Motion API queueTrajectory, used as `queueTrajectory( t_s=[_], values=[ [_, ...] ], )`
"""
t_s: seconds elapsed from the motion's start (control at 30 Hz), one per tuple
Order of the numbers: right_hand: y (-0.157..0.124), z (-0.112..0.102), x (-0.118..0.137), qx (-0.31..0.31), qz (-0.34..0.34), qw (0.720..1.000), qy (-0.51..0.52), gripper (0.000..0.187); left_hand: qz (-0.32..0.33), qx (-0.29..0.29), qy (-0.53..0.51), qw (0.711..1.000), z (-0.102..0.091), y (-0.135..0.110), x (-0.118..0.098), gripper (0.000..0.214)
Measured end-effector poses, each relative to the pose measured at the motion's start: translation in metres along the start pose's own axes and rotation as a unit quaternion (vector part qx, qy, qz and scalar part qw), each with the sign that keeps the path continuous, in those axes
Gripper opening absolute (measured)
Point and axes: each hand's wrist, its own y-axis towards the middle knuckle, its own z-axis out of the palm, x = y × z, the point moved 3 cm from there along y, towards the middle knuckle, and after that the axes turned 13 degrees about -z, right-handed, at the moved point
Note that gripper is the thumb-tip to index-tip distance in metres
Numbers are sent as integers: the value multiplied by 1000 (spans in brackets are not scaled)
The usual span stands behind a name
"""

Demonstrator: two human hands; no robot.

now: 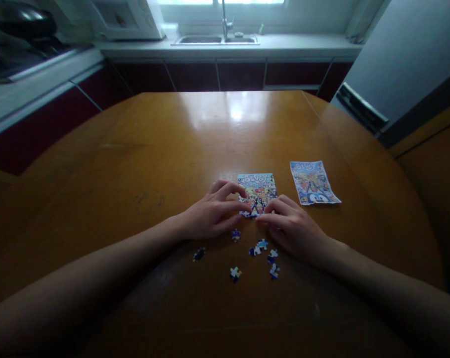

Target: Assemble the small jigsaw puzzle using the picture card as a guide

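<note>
A small, partly assembled jigsaw puzzle (pixel 257 189) with a light-blue top and a crowded, colourful picture lies flat on the table. My left hand (pixel 219 209) reaches over its left side, fingers apart, the fingertips resting on its surface. At the lower right corner, my right hand (pixel 292 223) has its fingers bent together around a puzzle piece (pixel 254 214) by the bottom edge; the fingers partly cover it. Loose puzzle pieces lie nearer to me: a blue one (pixel 235 234), a dark one (pixel 199 254), a white-and-yellow one (pixel 235 273) and several to the right (pixel 261 245).
To the puzzle's right lies a creased picture sheet (pixel 314 183) with similar artwork. The wooden table (pixel 153 149) is wide and rounded. Beyond it stand a counter with a sink (pixel 215 40), a microwave (pixel 126 20), a stove with a pan (pixel 19 20) and a fridge (pixel 407 54).
</note>
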Motion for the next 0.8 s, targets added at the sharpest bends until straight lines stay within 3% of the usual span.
queueTrajectory(
  t_s=[0.1,0.33,0.5,0.63,0.8],
  values=[
    [-2,-4,4,-21,49,999,-11,18,-5,-8,-5,1000,-1,1,0,27],
    [-4,-2,17,62,45,997,11,15,-22,-13,-18,999,-1,1,2,27],
    [-4,2,13,48,25,998,27,19,-26,-12,-23,999,-2,1,3,25],
    [-5,-5,15,28,55,998,6,17,-27,-12,-26,999,-2,2,3,24],
    [-6,-5,19,88,68,994,-15,14,-24,-15,-29,999,-2,2,2,24]
  ],
)
